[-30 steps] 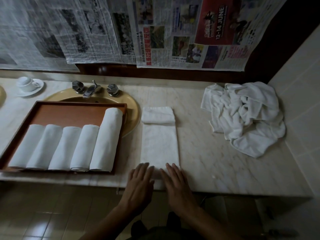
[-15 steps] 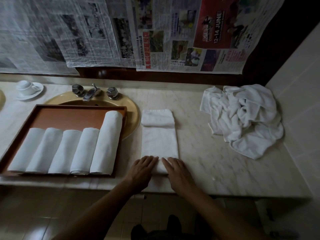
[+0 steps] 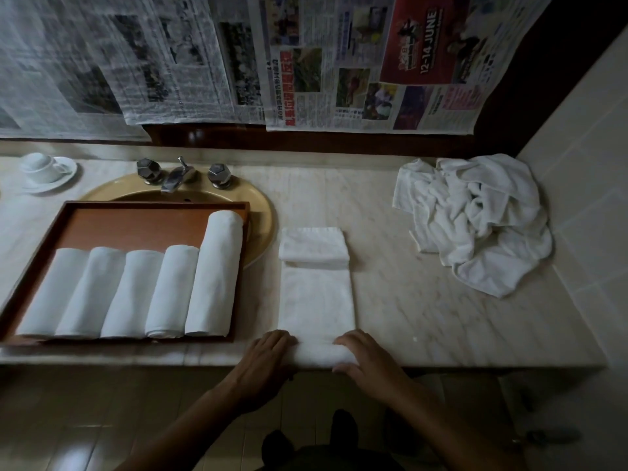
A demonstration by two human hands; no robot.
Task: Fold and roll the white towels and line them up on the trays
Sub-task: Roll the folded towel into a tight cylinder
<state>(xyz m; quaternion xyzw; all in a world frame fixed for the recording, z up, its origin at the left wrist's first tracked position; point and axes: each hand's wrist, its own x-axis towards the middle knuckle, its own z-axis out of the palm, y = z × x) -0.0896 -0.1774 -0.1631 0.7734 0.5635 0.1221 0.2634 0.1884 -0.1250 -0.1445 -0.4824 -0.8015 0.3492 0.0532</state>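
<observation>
Marble counter (image 3: 441,317): left hand (image 3: 268,356) and right hand (image 3: 368,360) curl their grip round the folded towel (image 3: 316,300) at its near end

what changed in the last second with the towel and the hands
The left hand and right hand went from lying flat on the near end of the folded towel to curling round it, starting a roll away from the person. The five rolled towels, the tray and the loose pile stayed put.
</observation>
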